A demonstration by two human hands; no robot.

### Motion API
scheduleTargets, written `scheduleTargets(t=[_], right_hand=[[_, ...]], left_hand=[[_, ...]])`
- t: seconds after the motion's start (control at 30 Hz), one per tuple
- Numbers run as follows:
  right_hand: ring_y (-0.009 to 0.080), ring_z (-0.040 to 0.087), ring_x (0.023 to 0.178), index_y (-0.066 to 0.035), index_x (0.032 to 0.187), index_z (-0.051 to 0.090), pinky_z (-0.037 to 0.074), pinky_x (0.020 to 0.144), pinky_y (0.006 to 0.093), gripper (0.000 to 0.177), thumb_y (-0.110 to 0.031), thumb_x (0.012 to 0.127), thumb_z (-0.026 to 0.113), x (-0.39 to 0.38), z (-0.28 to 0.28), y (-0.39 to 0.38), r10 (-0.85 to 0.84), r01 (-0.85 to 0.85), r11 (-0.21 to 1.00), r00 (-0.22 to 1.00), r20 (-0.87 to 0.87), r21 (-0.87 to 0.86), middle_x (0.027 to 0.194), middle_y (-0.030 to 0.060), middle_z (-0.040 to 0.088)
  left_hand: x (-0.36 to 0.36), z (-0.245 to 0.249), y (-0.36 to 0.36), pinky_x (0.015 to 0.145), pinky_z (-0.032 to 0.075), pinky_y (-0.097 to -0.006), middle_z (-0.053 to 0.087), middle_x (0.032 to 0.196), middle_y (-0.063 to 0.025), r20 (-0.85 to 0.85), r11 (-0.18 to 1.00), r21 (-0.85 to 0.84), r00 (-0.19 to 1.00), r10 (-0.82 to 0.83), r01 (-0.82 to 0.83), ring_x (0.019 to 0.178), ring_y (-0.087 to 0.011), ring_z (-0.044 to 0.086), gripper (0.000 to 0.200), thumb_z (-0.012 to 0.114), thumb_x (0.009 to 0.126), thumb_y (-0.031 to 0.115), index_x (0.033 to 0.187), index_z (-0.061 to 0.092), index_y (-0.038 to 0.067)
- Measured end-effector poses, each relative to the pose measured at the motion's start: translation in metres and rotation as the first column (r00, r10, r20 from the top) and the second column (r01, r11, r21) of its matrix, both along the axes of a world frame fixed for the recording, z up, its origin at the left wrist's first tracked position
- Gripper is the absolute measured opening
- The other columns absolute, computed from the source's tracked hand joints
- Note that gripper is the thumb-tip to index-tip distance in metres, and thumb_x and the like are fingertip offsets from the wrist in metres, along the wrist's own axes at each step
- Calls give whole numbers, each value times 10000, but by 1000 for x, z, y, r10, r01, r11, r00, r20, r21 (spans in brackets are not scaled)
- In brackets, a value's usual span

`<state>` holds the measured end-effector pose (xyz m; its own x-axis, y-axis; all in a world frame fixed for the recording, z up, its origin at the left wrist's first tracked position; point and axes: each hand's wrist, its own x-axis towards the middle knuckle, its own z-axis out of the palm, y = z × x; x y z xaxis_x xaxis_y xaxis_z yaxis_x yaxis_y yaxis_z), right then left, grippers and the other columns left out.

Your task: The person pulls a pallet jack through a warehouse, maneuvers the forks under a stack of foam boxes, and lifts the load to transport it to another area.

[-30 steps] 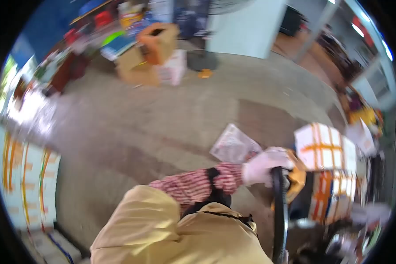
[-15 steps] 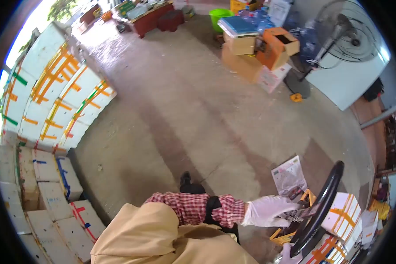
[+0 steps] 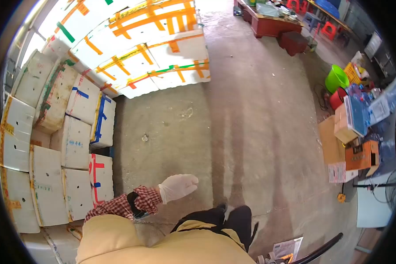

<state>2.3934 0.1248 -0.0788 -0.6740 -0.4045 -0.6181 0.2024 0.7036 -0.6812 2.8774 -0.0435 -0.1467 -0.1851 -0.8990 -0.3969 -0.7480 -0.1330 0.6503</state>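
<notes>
My left hand [image 3: 178, 187] wears a white glove and holds nothing, its fingers stretched out over the concrete floor [image 3: 163, 136]. A red checked sleeve with a black band covers that arm. Nearest to this hand on its left is a white foam box with red and blue tape [image 3: 102, 178]; they do not touch. At the bottom right, the black curved handle [image 3: 325, 250] is cut off by the frame, beside an orange part [image 3: 287, 258] and a printed sheet [image 3: 295, 245]. My right hand is out of view.
White foam boxes are stacked along the left [image 3: 48, 180] and at the upper left [image 3: 163, 53]. On the right stand cardboard boxes [image 3: 358, 156], a green bucket [image 3: 337, 78] and water bottles [image 3: 361, 92]. A dark red table [image 3: 268, 26] is at the back.
My view has turned left, toward the stacked boxes. My left hand has left the metal parts by the black handle and swung left. My right hand, earlier on the handle, has gone out of view.
</notes>
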Motion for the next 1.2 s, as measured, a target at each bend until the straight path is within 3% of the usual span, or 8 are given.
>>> scheduleTargets(t=[0.1, 0.13, 0.17, 0.37, 0.53, 0.73, 0.97, 1.2], right_hand=[[162, 582, 619, -27, 827, 661, 479, 574, 301, 90, -111, 856, 648, 47, 7, -87, 85, -85, 996, 996, -14, -39, 710, 59, 620], [194, 617, 646, -29, 814, 694, 493, 605, 301, 88, -115, 795, 684, 63, 11, -120, 442, -460, 886, 791, -422, 65, 715, 81, 649], [164, 489, 480, -92, 583, 431, 395, 487, 278, 324, -186, 846, 596, 63, -13, -163, 73, -49, 968, 993, 90, -246, 507, 3, 440], [49, 347, 414, -157, 689, 489, 268, 378, 231, 228, -188, 859, 638, 95, -51, -361, 25, -62, 901, 996, -90, -430, 567, -56, 434], [58, 471, 433, -39, 812, 662, 341, 381, 210, 102, -133, 824, 697, 191, -49, -420, 51, -53, 879, 999, -17, -474, 631, 0, 592], [177, 550, 496, 92, 741, 652, 461, 489, 360, 352, -249, 758, 737, 387, -27, -346, 363, -548, 827, 694, -622, -129, 559, 185, 570], [413, 656, 660, 34, 698, 679, 550, 651, 459, 472, -435, 672, 642, 560, 36, -175, 701, -773, 627, 616, -360, -101, 648, 276, 608], [271, 599, 497, -44, 790, 668, 502, 515, 352, 298, -319, 720, 761, 587, 133, -25, 312, -642, 642, 718, -623, -418, 543, 117, 573]], left_hand=[[45, 21, -43, 771, 512, -394, 677, 971, -136, -134, 995, 83, 990, -48, 60, 898, -330, 635, 297, 590, 905, 296, 1122, 631, 97], [61, 27, -58, 781, 512, -370, 676, 977, -127, -117, 994, 8, 987, -110, 112, 910, -295, 641, 305, 608, 898, 250, 1158, 616, 91], [69, 31, -72, 791, 512, -345, 675, 983, -119, -95, 983, -69, 979, -178, 172, 922, -260, 648, 326, 627, 890, 204, 1193, 601, 84], [168, 45, -99, 818, 514, -366, 665, 1057, -161, -196, 993, -106, 980, 28, -50, 943, -309, 643, 360, 660, 870, 172, 1209, 603, 67], [230, 55, -150, 853, 507, -354, 668, 1076, -149, -14, 944, -70, 946, -325, 323, 980, -293, 647, 375, 644, 872, 143, 1231, 591, 50], [250, 90, -232, 941, 477, -351, 656, 1127, -136, -36, 779, -341, 821, -570, 526, 1071, -253, 624, 395, 623, 839, 46, 1229, 568, 11], [268, 109, -234, 1097, 330, -365, 316, 1523, -114, -151, 732, -522, 798, -584, 437, 1374, -240, 363, 734, 542, 835, -71, 1494, 267, 98], [277, 157, -180, 1159, 234, -402, 230, 1559, -122, -183, 523, -716, 599, -779, 461, 1424, -278, 259, 901, 658, 753, -60, 1511, 183, 56]])
